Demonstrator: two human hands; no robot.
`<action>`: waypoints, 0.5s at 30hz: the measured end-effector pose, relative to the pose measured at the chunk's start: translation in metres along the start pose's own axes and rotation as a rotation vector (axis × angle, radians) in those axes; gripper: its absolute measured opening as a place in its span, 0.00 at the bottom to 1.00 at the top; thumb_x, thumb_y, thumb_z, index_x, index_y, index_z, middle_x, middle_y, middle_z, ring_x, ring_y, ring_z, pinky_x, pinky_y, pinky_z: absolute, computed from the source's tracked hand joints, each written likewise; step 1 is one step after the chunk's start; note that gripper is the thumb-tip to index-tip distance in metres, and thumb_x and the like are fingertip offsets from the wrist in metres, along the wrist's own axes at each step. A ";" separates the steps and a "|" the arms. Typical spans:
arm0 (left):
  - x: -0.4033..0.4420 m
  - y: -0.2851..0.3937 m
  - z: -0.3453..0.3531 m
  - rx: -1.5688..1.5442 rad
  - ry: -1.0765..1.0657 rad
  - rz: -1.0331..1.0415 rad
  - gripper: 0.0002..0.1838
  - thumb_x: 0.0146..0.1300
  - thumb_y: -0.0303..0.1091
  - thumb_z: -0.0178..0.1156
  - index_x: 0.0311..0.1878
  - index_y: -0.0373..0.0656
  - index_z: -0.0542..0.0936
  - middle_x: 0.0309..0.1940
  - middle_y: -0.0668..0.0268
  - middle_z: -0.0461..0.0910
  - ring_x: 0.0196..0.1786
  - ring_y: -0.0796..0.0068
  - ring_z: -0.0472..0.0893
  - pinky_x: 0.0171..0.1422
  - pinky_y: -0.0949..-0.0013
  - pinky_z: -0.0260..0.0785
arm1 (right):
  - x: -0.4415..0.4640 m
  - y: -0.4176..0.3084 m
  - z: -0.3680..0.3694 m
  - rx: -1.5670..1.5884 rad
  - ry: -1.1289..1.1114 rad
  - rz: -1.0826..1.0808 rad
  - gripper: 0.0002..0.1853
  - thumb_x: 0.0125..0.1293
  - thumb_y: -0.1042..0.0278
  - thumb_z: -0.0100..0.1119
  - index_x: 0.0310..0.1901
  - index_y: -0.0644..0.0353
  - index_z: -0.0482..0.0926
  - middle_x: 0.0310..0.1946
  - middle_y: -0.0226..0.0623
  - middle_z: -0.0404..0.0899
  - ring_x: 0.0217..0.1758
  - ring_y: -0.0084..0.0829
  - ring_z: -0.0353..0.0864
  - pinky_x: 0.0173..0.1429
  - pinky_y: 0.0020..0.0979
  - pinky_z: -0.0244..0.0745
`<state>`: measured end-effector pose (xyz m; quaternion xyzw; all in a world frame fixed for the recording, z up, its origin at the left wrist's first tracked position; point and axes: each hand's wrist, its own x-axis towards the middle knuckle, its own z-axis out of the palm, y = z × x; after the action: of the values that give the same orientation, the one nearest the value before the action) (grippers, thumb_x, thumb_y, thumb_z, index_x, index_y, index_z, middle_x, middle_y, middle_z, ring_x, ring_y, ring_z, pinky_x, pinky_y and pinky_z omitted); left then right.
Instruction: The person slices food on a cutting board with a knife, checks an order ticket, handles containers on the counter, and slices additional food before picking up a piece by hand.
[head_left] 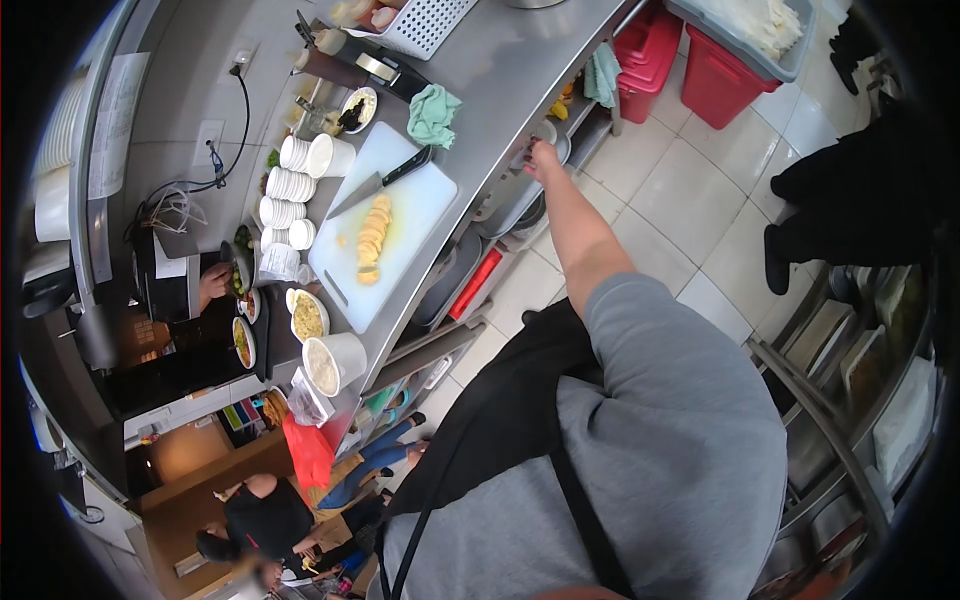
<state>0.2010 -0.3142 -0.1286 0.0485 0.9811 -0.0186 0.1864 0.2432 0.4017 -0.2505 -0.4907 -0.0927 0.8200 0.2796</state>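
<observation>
My right hand (pixel 542 160) reaches past the counter's front edge to the shelf below, its fingers curled in beside metal containers (pixel 560 148); what they hold, if anything, is too small to make out. My left hand is out of view. On the steel counter (pixel 480 90), a white cutting board (pixel 410 215) bears a row of yellow slices (pixel 373 240). A black-handled knife (pixel 405 168) lies across the board above them. A crumpled green cloth (pixel 433 115) rests by the board's far corner.
Stacked white cups (pixel 290 185), a bowl of yellow food (pixel 308 315) and a white tub (pixel 335 362) line the counter. Another person's hand (pixel 213 285) is near dishes beyond it. Red bins (pixel 725 85) stand on the floor; a dark-clothed person (pixel 850 200) is at right.
</observation>
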 end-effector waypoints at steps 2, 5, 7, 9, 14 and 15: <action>-0.004 0.001 0.001 -0.005 0.016 -0.012 0.14 0.47 0.39 0.69 0.34 0.38 0.85 0.31 0.52 0.84 0.41 0.55 0.84 0.46 0.60 0.74 | 0.016 0.003 0.002 0.003 -0.003 0.000 0.13 0.70 0.59 0.41 0.51 0.48 0.72 0.46 0.30 0.72 0.44 0.32 0.72 0.46 0.42 0.70; -0.004 -0.001 0.010 -0.003 0.051 -0.018 0.15 0.47 0.40 0.69 0.34 0.38 0.85 0.32 0.51 0.84 0.41 0.55 0.84 0.47 0.60 0.74 | 0.032 0.002 -0.001 0.038 -0.005 -0.006 0.14 0.71 0.57 0.40 0.53 0.48 0.71 0.46 0.29 0.72 0.44 0.33 0.72 0.47 0.44 0.70; -0.008 0.012 0.009 -0.012 0.074 -0.046 0.16 0.47 0.41 0.69 0.34 0.38 0.85 0.32 0.51 0.84 0.42 0.54 0.84 0.47 0.60 0.74 | 0.030 -0.004 -0.001 0.086 -0.012 0.006 0.14 0.72 0.57 0.39 0.54 0.48 0.71 0.49 0.29 0.72 0.47 0.35 0.71 0.50 0.46 0.69; -0.021 0.030 0.002 -0.072 0.059 -0.089 0.17 0.49 0.42 0.69 0.35 0.37 0.85 0.32 0.51 0.84 0.40 0.55 0.84 0.45 0.61 0.75 | 0.023 -0.012 -0.003 0.099 -0.022 -0.019 0.15 0.73 0.57 0.39 0.54 0.49 0.71 0.49 0.29 0.71 0.48 0.36 0.70 0.51 0.47 0.69; -0.019 0.033 0.001 -0.082 -0.038 0.071 0.18 0.52 0.43 0.67 0.38 0.36 0.84 0.31 0.52 0.84 0.34 0.59 0.85 0.41 0.65 0.75 | 0.031 -0.018 -0.011 0.245 -0.122 -0.087 0.15 0.74 0.54 0.39 0.54 0.49 0.71 0.52 0.30 0.72 0.51 0.38 0.69 0.54 0.46 0.68; -0.022 0.037 -0.003 -0.160 -0.093 0.008 0.18 0.53 0.43 0.67 0.38 0.36 0.84 0.30 0.53 0.84 0.33 0.61 0.85 0.40 0.66 0.75 | 0.024 -0.021 -0.011 0.287 -0.080 -0.113 0.14 0.73 0.54 0.44 0.53 0.49 0.71 0.51 0.29 0.72 0.51 0.37 0.70 0.54 0.47 0.68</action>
<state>0.2242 -0.2792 -0.1178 0.0363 0.9695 0.0583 0.2351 0.2516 0.4313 -0.2652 -0.4065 -0.0130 0.8267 0.3887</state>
